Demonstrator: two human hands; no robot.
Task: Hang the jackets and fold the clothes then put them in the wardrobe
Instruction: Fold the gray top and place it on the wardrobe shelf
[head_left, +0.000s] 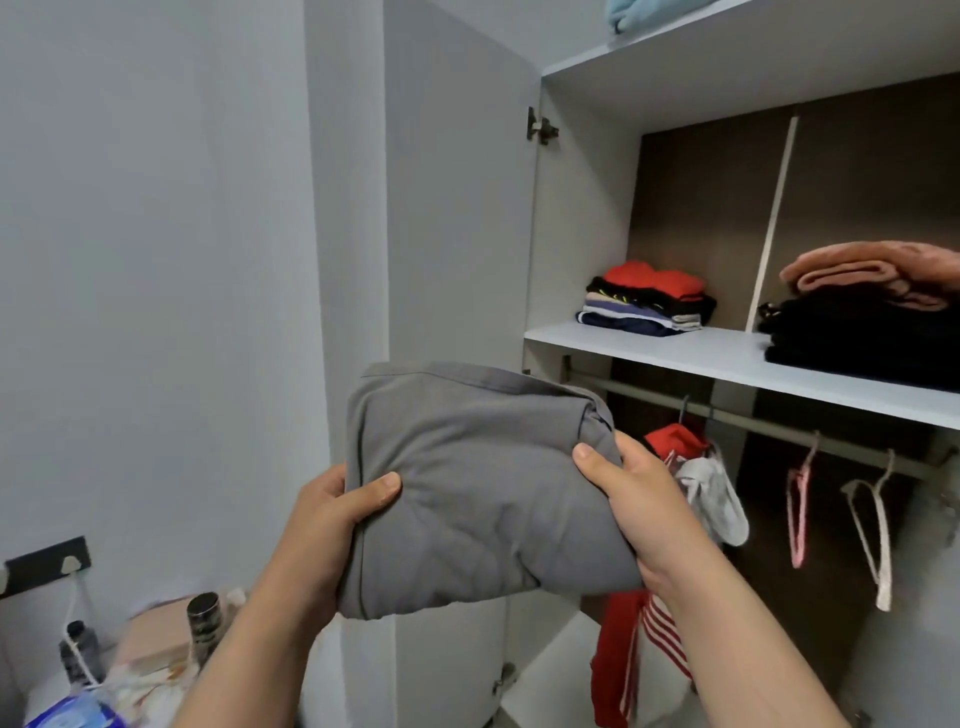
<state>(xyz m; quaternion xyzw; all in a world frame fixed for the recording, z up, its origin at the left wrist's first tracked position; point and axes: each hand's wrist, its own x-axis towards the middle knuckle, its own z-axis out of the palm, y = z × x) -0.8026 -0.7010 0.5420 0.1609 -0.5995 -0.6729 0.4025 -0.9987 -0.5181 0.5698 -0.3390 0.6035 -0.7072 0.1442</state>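
A folded grey garment (478, 483) is held up in front of the open wardrobe. My left hand (332, 525) grips its left edge with the thumb on top. Gripping the right edge is my right hand (634, 499), thumb also on top. The garment hangs just left of and below the wardrobe's white shelf (727, 358). On that shelf lie a stack of folded clothes (647, 301) topped in red and a black pile (862, 332) with a pink towel (872, 270) on it. A red and white jacket (654, 571) hangs from the rail (769, 428) below.
The wardrobe door (457, 208) stands open on the left. Two bare hangers, a pink hanger (800, 504) and a white hanger (872, 530), hang on the rail. Bottles (202, 623) and a box sit on a low surface at lower left. A light blue cloth (639, 13) lies on the top shelf.
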